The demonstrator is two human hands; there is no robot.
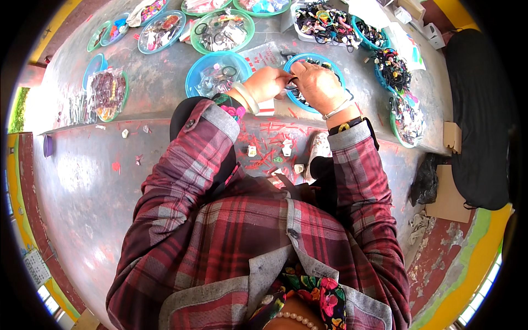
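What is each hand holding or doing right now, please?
Left hand: closed on a small dark hair tie.
Right hand: closed, pinching the same tie over the blue bowl.

Glossy blue plastic bowl (308, 60) and green plastic bowl (223, 30) sit on a rough, paint-flecked grey concrete surface (159, 88), beside a soft woven plaid cloth sleeve (187, 165) and a smooth bangle (246, 97)

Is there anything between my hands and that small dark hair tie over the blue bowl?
Nothing visible. The left hand and right hand both already pinch the dark hair tie, just above the blue bowl.
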